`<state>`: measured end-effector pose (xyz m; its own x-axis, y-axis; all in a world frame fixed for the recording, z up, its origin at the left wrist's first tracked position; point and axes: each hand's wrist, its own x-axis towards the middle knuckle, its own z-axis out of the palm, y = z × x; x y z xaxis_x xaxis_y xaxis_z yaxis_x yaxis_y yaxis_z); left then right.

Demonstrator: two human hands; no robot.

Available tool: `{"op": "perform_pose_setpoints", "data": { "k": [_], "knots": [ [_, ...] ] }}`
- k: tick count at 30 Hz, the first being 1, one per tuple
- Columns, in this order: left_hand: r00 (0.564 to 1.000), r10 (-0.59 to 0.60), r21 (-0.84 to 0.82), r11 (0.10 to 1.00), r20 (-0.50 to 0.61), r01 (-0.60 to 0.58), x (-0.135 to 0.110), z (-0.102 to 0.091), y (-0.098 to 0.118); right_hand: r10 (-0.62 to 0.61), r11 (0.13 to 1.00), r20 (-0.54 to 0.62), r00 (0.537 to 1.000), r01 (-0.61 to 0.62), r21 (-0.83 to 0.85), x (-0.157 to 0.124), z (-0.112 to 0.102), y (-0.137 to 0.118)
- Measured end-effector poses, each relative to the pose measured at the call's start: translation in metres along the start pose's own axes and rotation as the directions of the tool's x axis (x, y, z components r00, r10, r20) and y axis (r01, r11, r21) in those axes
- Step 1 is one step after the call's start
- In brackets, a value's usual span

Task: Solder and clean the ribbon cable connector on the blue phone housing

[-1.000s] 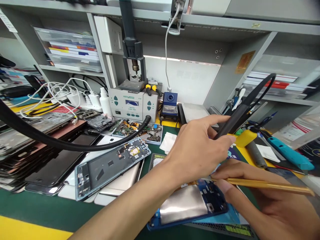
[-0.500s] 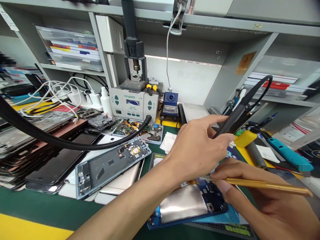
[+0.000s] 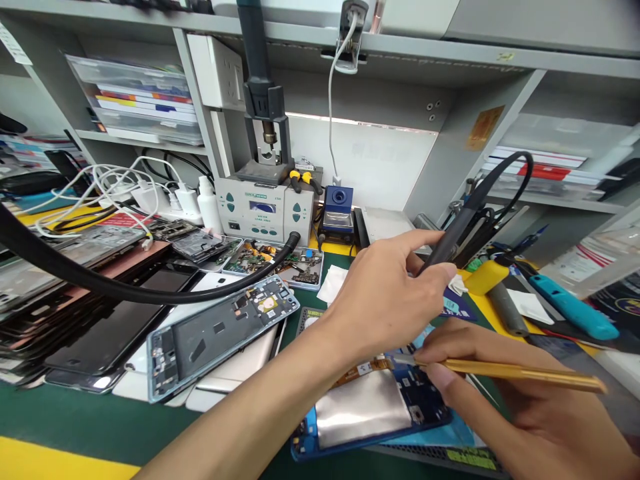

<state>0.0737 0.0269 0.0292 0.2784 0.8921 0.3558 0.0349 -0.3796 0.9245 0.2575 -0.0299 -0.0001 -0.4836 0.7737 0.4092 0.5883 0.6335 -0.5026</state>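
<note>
My left hand (image 3: 387, 293) reaches across the middle, its fingers closed round the black handle of a soldering iron (image 3: 453, 230). The iron's cord loops up behind it, and its tip is hidden behind my hands. My right hand (image 3: 495, 387) pinches a slim gold-handled tool (image 3: 520, 373) whose flat silver tip points left. That tip lies at an orange flex cable (image 3: 367, 368) on an opened blue phone (image 3: 435, 400); whether it touches cannot be told. A large silver battery (image 3: 363, 410) fills the phone's near part. My left wrist covers some of the phone.
Left of the phone lies a grey-blue phone frame (image 3: 225, 333) over other phone parts. A thick black hose (image 3: 150, 293) arcs across the left, joined to a hot-air station (image 3: 265, 207). Behind stands a blue soldering stand (image 3: 339, 213). A yellow bottle (image 3: 487, 275) and teal tool (image 3: 573, 307) are right.
The view has shifted slightly, moving the scene left. Both hands have edged left with their tools. More of the gold tool's tip and the orange flex cable shows now.
</note>
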Motion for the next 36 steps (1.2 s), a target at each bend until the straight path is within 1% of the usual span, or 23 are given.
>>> {"op": "perform_pose_setpoints", "data": {
  "k": [5,9,14,18,22,26,30,33,36],
  "knots": [
    [0.999,0.03,0.018,0.999,0.012,-0.031,-0.0001,-0.0017,0.0001,0.032,0.999,-0.024,0.999,-0.031,0.013,0.0007,-0.0025,0.006],
    [0.998,0.055,0.043,0.998,0.009,-0.055,0.0006,-0.002,-0.0012,0.015,1.0,-0.034,0.999,-0.014,0.02,0.002,-0.0003,0.0056],
    [0.999,0.045,0.059,0.997,0.018,-0.046,0.001,-0.0028,-0.0002,0.016,1.0,0.001,1.0,-0.016,0.02,0.0011,0.0005,0.0013],
    [0.997,0.062,0.047,0.997,0.034,-0.064,-0.0002,-0.0037,0.0003,0.014,0.999,-0.019,1.0,-0.013,0.038,0.0015,-0.0007,0.0017],
    [0.998,0.056,0.056,0.997,0.03,-0.057,-0.0001,-0.0038,0.0,0.024,0.999,0.03,0.999,-0.026,0.041,0.0012,-0.0014,0.0034],
    [0.999,0.047,0.056,0.997,0.026,-0.049,0.0005,-0.0031,0.0001,0.02,0.999,0.0,1.0,-0.02,0.045,0.0009,-0.0021,0.0029],
    [0.999,0.037,0.049,0.998,0.021,-0.038,0.0003,-0.0028,0.0002,0.018,0.998,0.017,1.0,-0.019,0.055,0.003,-0.0011,0.0014],
    [0.999,0.047,0.051,0.998,0.013,-0.048,0.0,-0.0023,-0.001,0.012,0.999,-0.013,1.0,-0.012,0.048,0.0032,0.0008,0.0022],
    [0.999,0.047,0.052,0.998,0.013,-0.048,-0.0001,-0.0014,-0.0025,0.026,0.999,0.014,1.0,-0.026,0.023,0.0014,0.0021,0.0036]
  ]
}}
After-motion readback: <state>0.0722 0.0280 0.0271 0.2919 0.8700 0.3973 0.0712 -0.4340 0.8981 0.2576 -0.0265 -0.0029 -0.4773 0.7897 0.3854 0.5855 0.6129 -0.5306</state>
